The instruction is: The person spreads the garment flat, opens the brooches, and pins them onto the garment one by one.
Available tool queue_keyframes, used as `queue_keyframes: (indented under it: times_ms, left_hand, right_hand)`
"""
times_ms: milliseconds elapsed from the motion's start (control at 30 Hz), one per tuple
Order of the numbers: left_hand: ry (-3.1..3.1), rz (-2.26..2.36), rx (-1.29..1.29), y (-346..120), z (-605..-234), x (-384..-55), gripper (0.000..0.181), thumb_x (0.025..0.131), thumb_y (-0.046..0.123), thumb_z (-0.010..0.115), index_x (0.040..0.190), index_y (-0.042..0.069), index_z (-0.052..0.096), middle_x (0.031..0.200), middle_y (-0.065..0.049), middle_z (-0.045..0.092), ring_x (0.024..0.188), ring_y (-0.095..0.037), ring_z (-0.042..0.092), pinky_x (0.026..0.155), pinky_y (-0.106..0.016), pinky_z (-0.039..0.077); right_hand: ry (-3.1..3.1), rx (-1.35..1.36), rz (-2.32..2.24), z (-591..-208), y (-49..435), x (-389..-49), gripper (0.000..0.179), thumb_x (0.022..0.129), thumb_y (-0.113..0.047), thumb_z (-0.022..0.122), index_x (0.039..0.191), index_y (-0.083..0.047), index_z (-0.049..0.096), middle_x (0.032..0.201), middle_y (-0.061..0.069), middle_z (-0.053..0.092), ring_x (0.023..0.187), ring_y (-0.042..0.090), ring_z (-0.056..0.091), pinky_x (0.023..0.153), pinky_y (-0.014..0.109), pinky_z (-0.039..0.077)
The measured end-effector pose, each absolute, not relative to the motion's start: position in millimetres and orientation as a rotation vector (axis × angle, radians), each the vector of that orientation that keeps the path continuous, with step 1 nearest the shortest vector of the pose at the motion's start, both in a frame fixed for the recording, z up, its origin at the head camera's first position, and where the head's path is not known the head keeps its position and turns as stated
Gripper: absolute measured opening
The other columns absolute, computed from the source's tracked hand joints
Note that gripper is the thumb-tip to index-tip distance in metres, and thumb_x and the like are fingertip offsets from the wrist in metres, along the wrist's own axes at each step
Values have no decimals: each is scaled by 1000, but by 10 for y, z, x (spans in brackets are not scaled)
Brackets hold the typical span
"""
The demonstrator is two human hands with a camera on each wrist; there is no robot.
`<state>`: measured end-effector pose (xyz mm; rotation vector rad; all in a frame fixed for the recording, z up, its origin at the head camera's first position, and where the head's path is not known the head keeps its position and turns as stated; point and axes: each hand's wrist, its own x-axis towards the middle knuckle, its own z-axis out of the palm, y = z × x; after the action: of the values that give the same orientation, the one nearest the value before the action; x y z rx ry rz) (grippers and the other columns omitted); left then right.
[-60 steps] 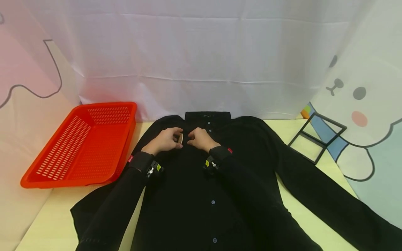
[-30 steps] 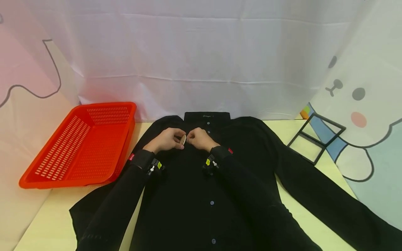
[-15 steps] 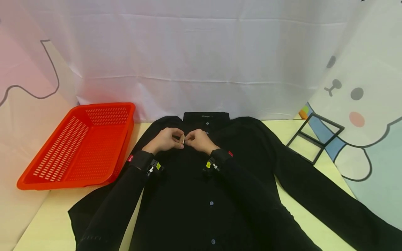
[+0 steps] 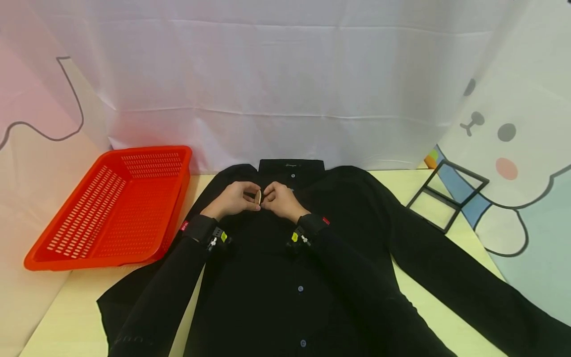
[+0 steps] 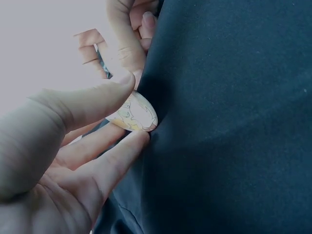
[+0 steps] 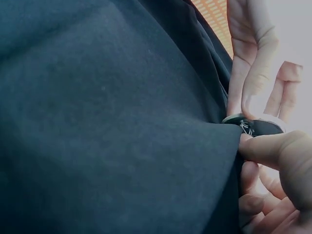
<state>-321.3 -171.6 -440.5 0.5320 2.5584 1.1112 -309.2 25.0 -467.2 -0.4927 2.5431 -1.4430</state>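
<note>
A black button-up shirt point(image 4: 258, 282) lies spread out, collar away from me. Over its upper left chest my left hand point(image 4: 234, 201) pinches a round badge point(image 4: 258, 197) by its edge, held on edge. The left wrist view shows the pale printed face of the badge point(image 5: 142, 114) between thumb and fingers. Close beside it, my right hand point(image 4: 283, 201) pinches a raised fold of the shirt. In the right wrist view, the right thumb point(image 6: 258, 147) presses the cloth near silvery pin parts behind the badge point(image 6: 233, 118); whether the pin pierces the cloth cannot be told.
A red perforated plastic basket point(image 4: 89, 263) stands at the left, beside the shirt's left sleeve. Black square frames point(image 4: 443, 196) lie at the right on the pale table point(image 4: 55, 317). A white curtain point(image 4: 276, 89) hangs behind the table.
The right hand has come leftward against the badge, where a gap stood two seconds ago. The badge has turned slightly in the left hand. In the last half second the right fingers shifted a little.
</note>
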Motion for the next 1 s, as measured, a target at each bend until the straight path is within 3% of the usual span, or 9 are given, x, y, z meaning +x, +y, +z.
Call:
queue_keyframes:
  times_ms: [267, 533, 1000]
  left_hand:
    - [2542, 1100, 563, -1721, -4423, -3196, 60, 87, 6, 82, 142, 3, 57, 143, -21, 59, 122, -36, 67, 96, -44, 59]
    - [2560, 1060, 595, -1712, -4424, -3188, 61, 87, 5, 82, 143, 4, 57, 145, -18, 58, 124, -36, 66, 95, -43, 59]
    - [2555, 1085, 636, -1717, -4465, -3203, 63, 83, 3, 85, 140, 7, 59, 145, -17, 57, 124, -35, 66, 95, -39, 59]
  right_hand:
    - [2603, -472, -1316, -4690, 272, -3107, 29, 95, -7, 71, 123, 2, 68, 105, 15, 77, 94, 26, 74, 81, 33, 60]
    - [2576, -599, -1267, -4673, 273, -3130, 30, 94, 0, 68, 123, -3, 72, 101, 15, 75, 86, 23, 70, 71, 26, 52]
    - [2518, -601, -1204, -4677, 277, -3210, 27, 93, -1, 71, 120, -1, 70, 99, 15, 74, 86, 23, 71, 75, 28, 56]
